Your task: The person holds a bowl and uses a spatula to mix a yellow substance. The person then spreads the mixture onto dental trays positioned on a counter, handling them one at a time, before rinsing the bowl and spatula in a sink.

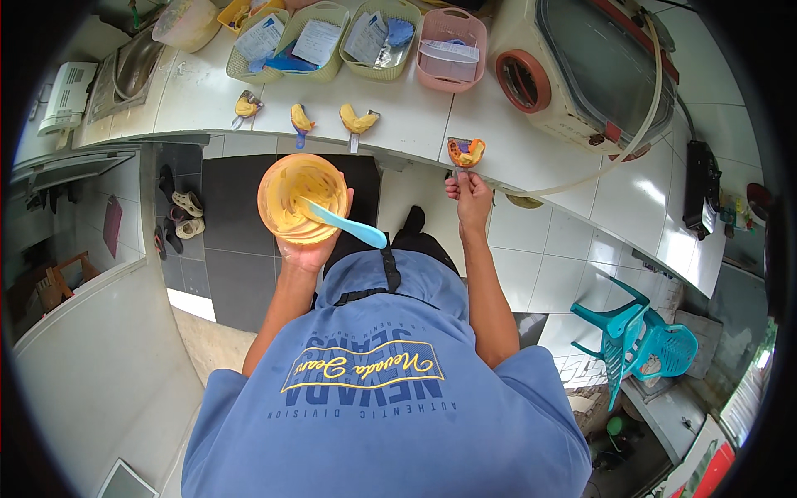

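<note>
My left hand holds an orange flexible bowl smeared inside with yellow paste. A light-blue spatula rests in it, handle over the rim. My right hand grips the handle of a small tray filled with orange-yellow material, at the counter's front edge. To its left, three similar trays with yellow material lie along the counter: one with a metal handle, one with a blue handle, and another farther left.
Green and pink plastic baskets line the back of the white counter. A bulky machine with a hose stands at right, a sink at upper left. Teal plastic chairs are at lower right; footwear lies on the floor at left.
</note>
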Motion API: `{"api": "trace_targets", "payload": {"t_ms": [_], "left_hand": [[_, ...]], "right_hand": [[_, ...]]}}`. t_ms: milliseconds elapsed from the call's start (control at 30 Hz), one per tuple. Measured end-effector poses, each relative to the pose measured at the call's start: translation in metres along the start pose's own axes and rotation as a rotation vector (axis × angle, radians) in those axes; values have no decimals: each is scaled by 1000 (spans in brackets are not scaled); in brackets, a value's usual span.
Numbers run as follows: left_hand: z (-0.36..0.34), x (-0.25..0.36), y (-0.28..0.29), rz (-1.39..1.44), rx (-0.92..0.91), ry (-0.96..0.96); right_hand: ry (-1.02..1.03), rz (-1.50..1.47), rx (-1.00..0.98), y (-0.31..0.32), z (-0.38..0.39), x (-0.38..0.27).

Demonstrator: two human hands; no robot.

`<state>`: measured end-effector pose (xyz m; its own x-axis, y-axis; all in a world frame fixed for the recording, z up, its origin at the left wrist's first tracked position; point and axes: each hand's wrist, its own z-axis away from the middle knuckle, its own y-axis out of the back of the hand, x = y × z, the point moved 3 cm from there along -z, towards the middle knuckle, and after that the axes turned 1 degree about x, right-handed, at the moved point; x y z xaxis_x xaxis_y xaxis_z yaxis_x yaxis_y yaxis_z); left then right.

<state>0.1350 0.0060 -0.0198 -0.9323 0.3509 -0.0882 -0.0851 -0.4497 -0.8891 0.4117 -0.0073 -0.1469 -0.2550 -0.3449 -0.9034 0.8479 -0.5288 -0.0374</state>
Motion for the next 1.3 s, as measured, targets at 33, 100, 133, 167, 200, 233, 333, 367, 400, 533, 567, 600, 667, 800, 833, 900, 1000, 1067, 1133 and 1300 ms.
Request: {"api": "trace_targets", "payload": {"t_ms": [33,100,133,167,200,233,333,367,400,533,567,600,667,800,833,900,1000,1067,1133,1300], "left_hand": [[2,-1,2,11,27,-7],[4,-1,3,5,46,-27],[6,-2,3,11,49,-31],[9,-3,3,16,55,-33],[9,-2,3,1,81,-42],[11,-4,3,-1,84,-42],[12,-5,2,10,99,-52],[13,-5,1,8,65,-47],[13,-6,1,6,31,-41],[15,-4,3,-15,18,-46],[15,-4,3,-13,10,-48],[14,-3,3,-12,2,-49],[15,-3,3,-11,-1,-57],[17,-3,3,-11,23,-74],[16,-2,3,-11,24,-75],[14,0,3,-20,23,-80],[16,-1,3,-42,41,-88],[16,-1,3,-44,48,-93],[15,1,3,-45,54,-103],[17,1,3,-63,54,-114]], "right_hand": [[-27,27,1,1,0,4],[26,50,4,0,2,3],[78,72,7,1,2,1],[75,72,8,3,2,4],[61,48,-11,3,-1,8],[48,23,-31,4,-2,12],[108,55,-5,2,1,7],[106,53,-6,3,0,8],[113,75,-18,4,-1,9],[89,89,-49,8,-4,14],[90,89,-51,6,-3,12],[110,73,-34,5,-1,9],[129,57,-14,5,0,7],[141,95,-3,7,-1,7],[144,104,6,7,0,6],[155,110,-5,7,0,6],[136,80,-24,8,-3,10],[107,44,-35,8,-4,12],[186,65,-20,7,-1,8],[161,103,-23,10,-3,11]]}}
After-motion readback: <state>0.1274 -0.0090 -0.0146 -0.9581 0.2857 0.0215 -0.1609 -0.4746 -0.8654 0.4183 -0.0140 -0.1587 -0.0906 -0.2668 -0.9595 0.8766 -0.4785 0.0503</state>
